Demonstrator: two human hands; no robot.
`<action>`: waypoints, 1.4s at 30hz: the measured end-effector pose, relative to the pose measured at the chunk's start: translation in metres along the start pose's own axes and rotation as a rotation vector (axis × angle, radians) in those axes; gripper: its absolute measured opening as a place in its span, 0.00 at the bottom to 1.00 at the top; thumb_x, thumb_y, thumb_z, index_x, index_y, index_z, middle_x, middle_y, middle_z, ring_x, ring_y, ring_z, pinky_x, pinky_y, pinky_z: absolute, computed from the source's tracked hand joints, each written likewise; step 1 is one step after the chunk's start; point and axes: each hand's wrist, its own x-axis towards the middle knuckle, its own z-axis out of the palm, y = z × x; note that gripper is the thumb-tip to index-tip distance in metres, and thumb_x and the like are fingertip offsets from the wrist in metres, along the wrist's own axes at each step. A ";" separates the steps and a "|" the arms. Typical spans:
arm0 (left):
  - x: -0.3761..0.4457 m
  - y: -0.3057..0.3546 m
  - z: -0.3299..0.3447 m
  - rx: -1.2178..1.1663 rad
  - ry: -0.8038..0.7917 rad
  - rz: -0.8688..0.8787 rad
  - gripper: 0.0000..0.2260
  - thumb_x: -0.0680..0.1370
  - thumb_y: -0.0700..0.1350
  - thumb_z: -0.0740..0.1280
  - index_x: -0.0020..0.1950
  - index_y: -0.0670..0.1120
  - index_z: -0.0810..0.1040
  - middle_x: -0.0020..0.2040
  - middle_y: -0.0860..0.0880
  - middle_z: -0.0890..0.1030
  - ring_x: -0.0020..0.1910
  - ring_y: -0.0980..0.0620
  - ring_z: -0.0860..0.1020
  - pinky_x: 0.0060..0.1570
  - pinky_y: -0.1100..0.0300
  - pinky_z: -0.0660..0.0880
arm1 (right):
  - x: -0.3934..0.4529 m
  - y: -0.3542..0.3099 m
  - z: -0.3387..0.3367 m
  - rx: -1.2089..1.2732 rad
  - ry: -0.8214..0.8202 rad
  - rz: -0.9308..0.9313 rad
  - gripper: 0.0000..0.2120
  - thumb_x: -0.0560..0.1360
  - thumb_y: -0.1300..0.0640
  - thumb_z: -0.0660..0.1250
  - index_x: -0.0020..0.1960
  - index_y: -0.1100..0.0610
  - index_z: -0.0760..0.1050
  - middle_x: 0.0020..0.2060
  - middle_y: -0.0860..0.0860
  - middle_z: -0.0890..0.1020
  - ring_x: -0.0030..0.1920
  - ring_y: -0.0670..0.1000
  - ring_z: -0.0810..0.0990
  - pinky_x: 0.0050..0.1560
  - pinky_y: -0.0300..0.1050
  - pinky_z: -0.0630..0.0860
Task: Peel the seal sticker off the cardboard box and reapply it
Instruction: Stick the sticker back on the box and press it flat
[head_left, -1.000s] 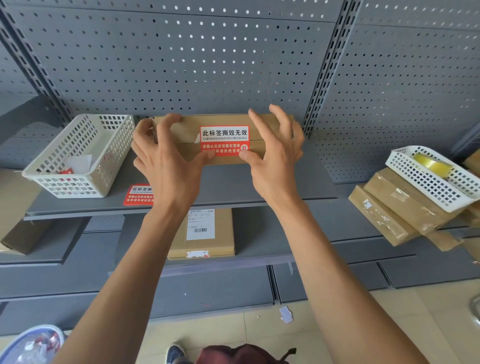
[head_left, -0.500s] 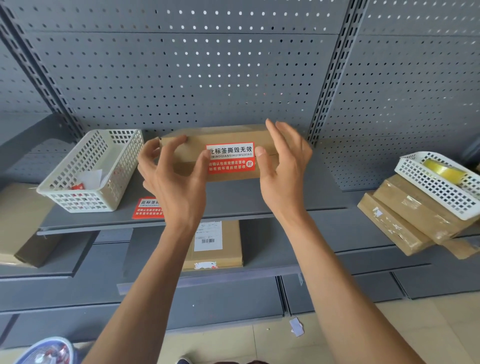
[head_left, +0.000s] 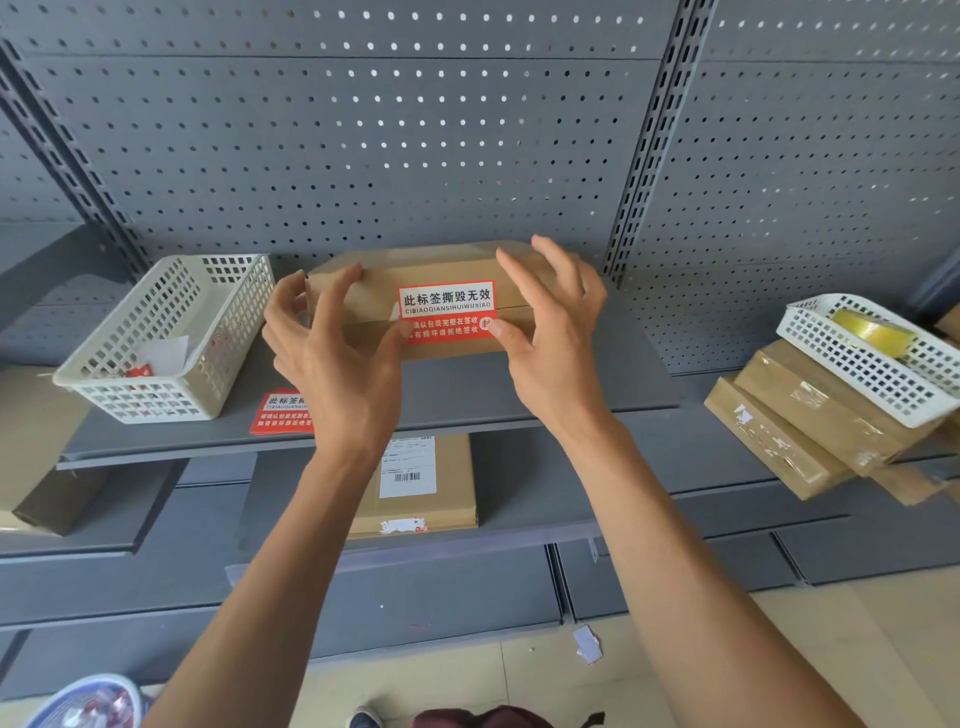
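Head view: on the cardboard box (head_left: 441, 280), the left hand (head_left: 332, 364) and right hand (head_left: 556, 343), fingers spread wide, press thumbs on the seal sticker's (head_left: 447, 310) lower corners.

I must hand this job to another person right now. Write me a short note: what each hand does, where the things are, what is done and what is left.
Left hand: open, thumb pressed on the lower left edge of the seal sticker, fingers spread over the left end of the cardboard box.
Right hand: open, thumb on the sticker's lower right corner, fingers arched above the box.
The box stands on the upper shelf; the sticker lies flat across its seam.
Done: the sticker sits on the box. Whether this is before peeling or after reapplying cannot be told.
Left: probably peel or press it, as needed.
Spare stickers lie by the left basket.
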 end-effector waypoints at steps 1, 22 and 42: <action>-0.001 -0.001 0.000 0.008 -0.007 0.003 0.27 0.70 0.47 0.79 0.67 0.57 0.77 0.73 0.46 0.65 0.73 0.47 0.64 0.69 0.57 0.56 | 0.000 0.001 -0.001 -0.003 -0.015 0.000 0.31 0.73 0.63 0.74 0.73 0.47 0.71 0.76 0.48 0.63 0.74 0.61 0.57 0.74 0.60 0.60; -0.010 0.022 0.008 0.037 0.091 -0.042 0.35 0.66 0.67 0.76 0.67 0.53 0.73 0.73 0.46 0.64 0.73 0.45 0.62 0.71 0.44 0.60 | -0.007 -0.040 0.016 -0.105 0.228 0.132 0.28 0.71 0.35 0.69 0.68 0.45 0.75 0.72 0.48 0.68 0.74 0.60 0.59 0.61 0.59 0.64; -0.004 0.006 -0.006 -0.014 0.065 -0.056 0.23 0.71 0.51 0.75 0.65 0.54 0.75 0.72 0.47 0.64 0.71 0.47 0.63 0.64 0.56 0.56 | -0.002 -0.021 0.007 -0.065 0.126 0.057 0.20 0.74 0.54 0.73 0.65 0.43 0.79 0.67 0.43 0.75 0.64 0.59 0.66 0.64 0.57 0.69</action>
